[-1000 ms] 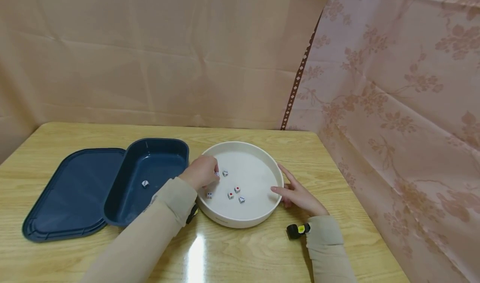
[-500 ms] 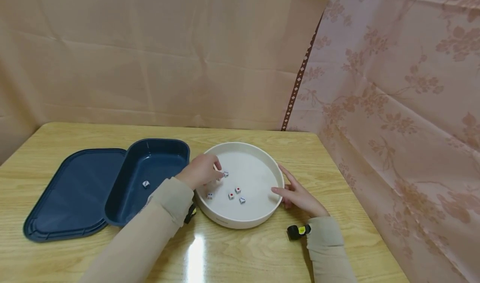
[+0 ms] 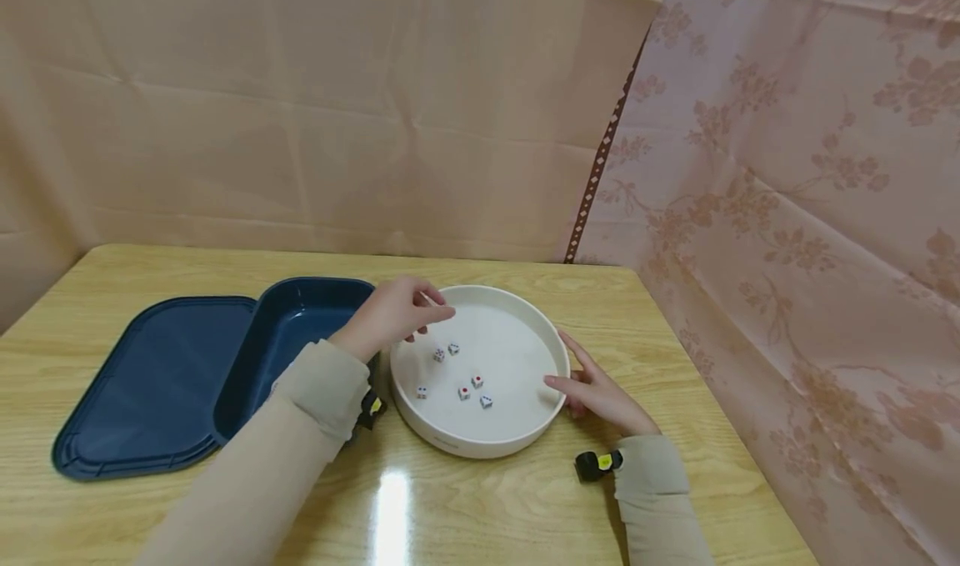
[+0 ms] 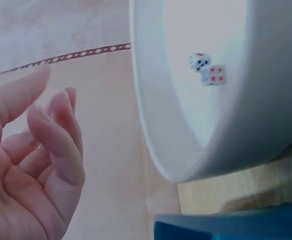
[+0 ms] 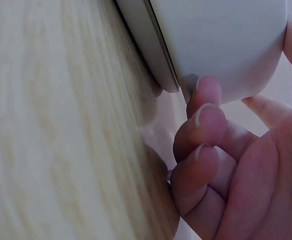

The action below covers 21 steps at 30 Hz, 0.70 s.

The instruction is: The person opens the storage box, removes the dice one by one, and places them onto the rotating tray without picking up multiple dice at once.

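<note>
Several small white dice (image 3: 477, 381) with red and dark pips lie in a round white tray (image 3: 517, 428). My left hand (image 3: 397, 308) hovers over the tray's far left rim, fingers loosely bent. Nothing shows between its thumb and fingers in the left wrist view, where two dice (image 4: 213, 75) appear inside the tray. My right hand (image 3: 603, 391) grips the tray's right side, the thumb over the rim and the other fingers against the outer wall. The right wrist view shows curled fingertips (image 5: 201, 165) beside the tray's outer wall (image 5: 226, 45).
A deep blue rectangular container (image 3: 258, 374) stands left of the tray, partly covered by my left arm. Its flat blue lid (image 3: 150, 391) lies further left, touching or slightly under it. All rest on a wooden table (image 3: 480, 508), with cloth hangings (image 3: 337, 132) behind and to the right.
My left hand has lifted from the dice and moved up and back to the tray's rim, uncovering a die. Its arm now hides the die in the blue container. The right hand stays put.
</note>
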Each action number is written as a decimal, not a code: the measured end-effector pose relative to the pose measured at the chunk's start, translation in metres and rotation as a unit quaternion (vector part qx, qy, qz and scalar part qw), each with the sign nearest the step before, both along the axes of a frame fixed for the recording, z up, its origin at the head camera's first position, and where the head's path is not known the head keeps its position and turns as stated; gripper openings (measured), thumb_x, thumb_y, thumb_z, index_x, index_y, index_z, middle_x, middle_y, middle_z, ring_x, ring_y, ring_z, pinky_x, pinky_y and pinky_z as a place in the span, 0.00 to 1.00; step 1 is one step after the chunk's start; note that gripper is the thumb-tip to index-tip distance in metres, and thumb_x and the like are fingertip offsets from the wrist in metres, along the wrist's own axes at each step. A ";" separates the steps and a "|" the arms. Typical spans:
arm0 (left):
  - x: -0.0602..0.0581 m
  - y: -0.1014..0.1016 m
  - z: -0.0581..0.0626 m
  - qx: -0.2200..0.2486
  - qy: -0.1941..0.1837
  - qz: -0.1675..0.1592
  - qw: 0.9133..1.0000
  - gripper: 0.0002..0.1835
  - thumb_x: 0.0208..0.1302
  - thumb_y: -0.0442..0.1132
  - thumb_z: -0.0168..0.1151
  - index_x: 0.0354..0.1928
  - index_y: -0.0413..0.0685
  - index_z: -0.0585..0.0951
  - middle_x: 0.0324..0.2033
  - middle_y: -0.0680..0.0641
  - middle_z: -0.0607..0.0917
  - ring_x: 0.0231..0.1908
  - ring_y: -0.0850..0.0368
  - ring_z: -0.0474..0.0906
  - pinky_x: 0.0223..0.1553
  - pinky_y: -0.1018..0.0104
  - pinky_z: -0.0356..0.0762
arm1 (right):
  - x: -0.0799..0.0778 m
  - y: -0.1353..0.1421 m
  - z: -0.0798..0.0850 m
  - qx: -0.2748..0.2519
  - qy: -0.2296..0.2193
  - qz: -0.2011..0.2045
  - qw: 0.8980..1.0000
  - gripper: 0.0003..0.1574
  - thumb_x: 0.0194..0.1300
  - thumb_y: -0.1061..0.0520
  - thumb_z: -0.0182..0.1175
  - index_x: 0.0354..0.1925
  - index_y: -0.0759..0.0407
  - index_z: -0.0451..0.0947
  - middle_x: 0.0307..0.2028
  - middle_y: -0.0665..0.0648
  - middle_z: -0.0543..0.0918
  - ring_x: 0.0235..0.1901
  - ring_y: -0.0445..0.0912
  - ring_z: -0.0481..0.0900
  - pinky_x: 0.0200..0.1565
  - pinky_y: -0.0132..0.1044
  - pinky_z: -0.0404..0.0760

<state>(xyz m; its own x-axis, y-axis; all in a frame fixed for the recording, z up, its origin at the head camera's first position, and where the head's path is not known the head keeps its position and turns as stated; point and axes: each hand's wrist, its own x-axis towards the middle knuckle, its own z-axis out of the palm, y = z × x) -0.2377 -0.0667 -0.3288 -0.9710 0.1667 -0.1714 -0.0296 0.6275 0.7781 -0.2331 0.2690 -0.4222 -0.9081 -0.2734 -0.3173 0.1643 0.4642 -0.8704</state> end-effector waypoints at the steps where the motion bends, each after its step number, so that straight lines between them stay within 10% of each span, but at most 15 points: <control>1: -0.001 -0.003 0.001 0.009 0.002 0.004 1.000 0.19 0.66 0.53 0.65 0.52 0.52 0.81 0.43 0.45 0.84 0.37 0.49 0.81 0.38 0.61 0.82 | 0.000 0.000 0.000 0.001 0.000 -0.002 1.000 0.56 0.64 0.43 0.66 0.78 0.30 0.42 0.32 0.56 0.77 0.23 0.44 0.69 0.32 0.34 0.75; 9: -0.005 -0.032 0.007 0.098 -0.008 0.035 0.995 0.23 0.67 0.53 0.64 0.58 0.49 0.79 0.47 0.41 0.84 0.43 0.45 0.81 0.37 0.64 0.81 | 0.001 -0.002 0.001 0.001 -0.001 -0.006 1.000 0.56 0.64 0.43 0.66 0.77 0.30 0.42 0.31 0.54 0.76 0.23 0.45 0.68 0.32 0.34 0.74; 21: 0.015 -0.087 0.002 0.078 -0.016 0.042 0.996 0.28 0.68 0.57 0.61 0.60 0.44 0.75 0.53 0.38 0.82 0.45 0.45 0.79 0.42 0.60 0.79 | 0.001 0.000 0.001 0.004 0.006 0.011 1.000 0.56 0.66 0.44 0.64 0.78 0.32 0.40 0.30 0.54 0.77 0.23 0.44 0.69 0.32 0.34 0.75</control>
